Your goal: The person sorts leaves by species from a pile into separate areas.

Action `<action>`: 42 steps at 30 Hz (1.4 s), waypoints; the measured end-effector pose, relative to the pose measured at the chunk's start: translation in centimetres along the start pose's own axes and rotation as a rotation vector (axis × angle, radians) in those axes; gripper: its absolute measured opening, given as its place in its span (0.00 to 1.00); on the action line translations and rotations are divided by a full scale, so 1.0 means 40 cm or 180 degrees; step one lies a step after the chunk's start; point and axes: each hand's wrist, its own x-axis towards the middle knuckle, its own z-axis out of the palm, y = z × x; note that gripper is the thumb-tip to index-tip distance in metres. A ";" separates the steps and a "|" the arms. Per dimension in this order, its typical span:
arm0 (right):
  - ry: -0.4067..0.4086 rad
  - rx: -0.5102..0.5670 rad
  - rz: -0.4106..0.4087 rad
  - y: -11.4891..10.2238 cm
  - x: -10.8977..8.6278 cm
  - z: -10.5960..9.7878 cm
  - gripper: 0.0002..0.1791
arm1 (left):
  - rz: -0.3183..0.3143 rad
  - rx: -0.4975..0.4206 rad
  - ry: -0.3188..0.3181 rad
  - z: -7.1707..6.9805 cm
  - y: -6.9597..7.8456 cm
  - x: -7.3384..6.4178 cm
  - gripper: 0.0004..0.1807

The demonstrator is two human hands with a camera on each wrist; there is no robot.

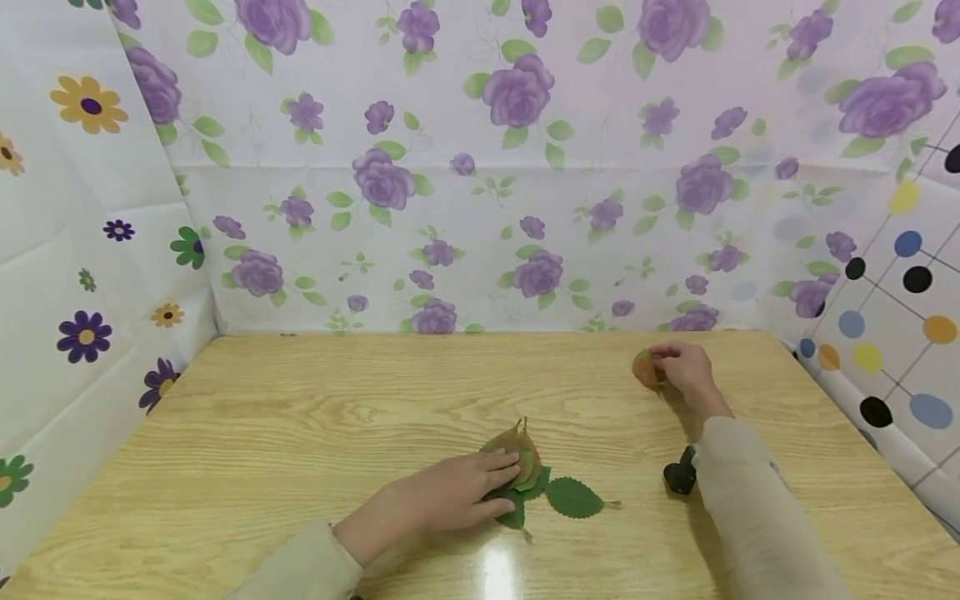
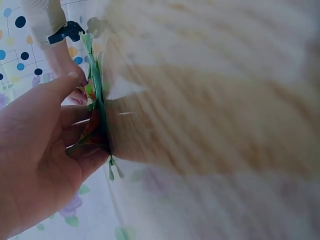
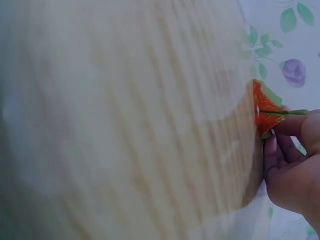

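Note:
My right hand (image 1: 688,371) is at the far right of the table, pinching a small orange-red leaf (image 1: 645,368) with a green edge. In the right wrist view, the leaf's stem (image 3: 298,112) points back toward the hand, and its blade is close to the wood. Near the table's middle, my left hand (image 1: 459,492) rests with outstretched fingers on a pile of overlapping leaves (image 1: 531,468), some green and some reddish-brown. The fingers hide part of the pile. A toothed green leaf (image 1: 573,497) lies at its right side, stem pointing right.
The light wood table (image 1: 315,400) ends at a flowered cloth (image 1: 517,208) behind. Patterned cloths also hang at the left and right sides. A black wrist-worn device (image 1: 680,475) sticks out beside the right sleeve (image 1: 757,500).

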 end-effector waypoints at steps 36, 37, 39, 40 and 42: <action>0.0113 0.0038 -0.0112 0.002 -0.010 0.003 0.16 | -0.0844 -0.1028 0.1534 0.003 -0.018 0.054 0.13; 0.0118 0.0031 -0.0118 0.003 -0.010 0.004 0.15 | -0.0864 -0.1038 0.1582 0.005 -0.018 0.054 0.14; 0.0123 0.0018 -0.0127 0.004 -0.009 0.004 0.15 | -0.0894 -0.1069 0.1668 0.008 -0.020 0.054 0.15; 0.0120 0.0016 -0.0131 0.005 -0.008 0.005 0.15 | -0.0900 -0.1078 0.1706 0.009 -0.021 0.053 0.16; 0.0115 0.0005 -0.0149 0.006 -0.007 0.005 0.15 | -0.0915 -0.1127 0.1767 0.011 -0.022 0.053 0.19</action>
